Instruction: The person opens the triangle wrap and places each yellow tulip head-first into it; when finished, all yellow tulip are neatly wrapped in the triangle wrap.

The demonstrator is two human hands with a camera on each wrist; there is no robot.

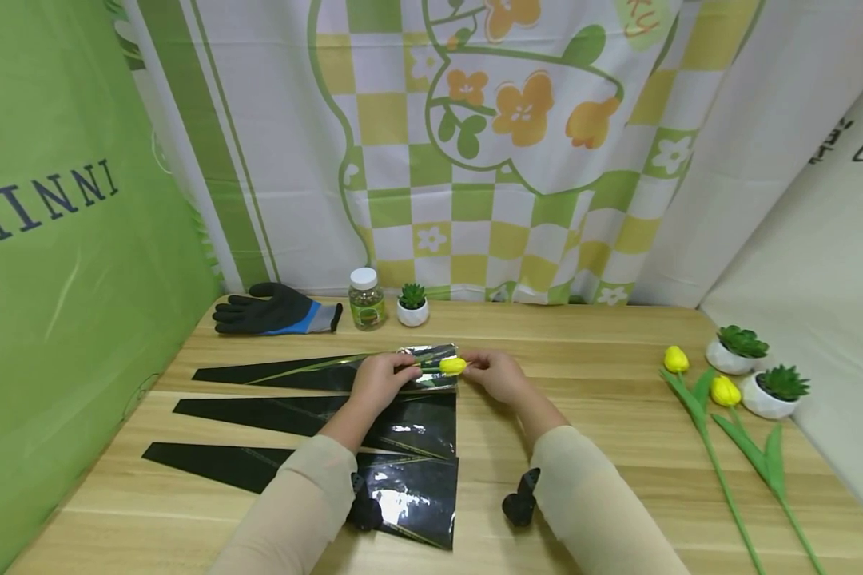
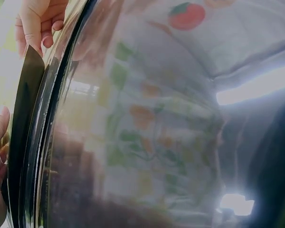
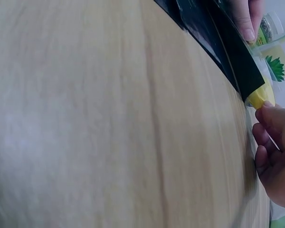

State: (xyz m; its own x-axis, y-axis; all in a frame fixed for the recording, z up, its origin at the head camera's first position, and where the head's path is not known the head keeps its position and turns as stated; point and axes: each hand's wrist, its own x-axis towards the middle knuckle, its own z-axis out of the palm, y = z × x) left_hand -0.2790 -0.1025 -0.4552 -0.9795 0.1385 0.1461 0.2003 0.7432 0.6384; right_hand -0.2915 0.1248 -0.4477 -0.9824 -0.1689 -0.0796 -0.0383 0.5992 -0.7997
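The yellow tulip [image 1: 452, 366] is over the farthest black sleeve [image 1: 233, 373], its long axis sideways, bloom pointing right; left hand [image 1: 383, 382] pinches the stem, right hand [image 1: 499, 377] pinches the bloom tip

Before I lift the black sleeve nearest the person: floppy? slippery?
That black sleeve is probably floppy: it looks like thin sheet, lying flat on the table. Likely slick, given the bright glare on its surface. Rolling seems unlikely, as it's flat and tapered.
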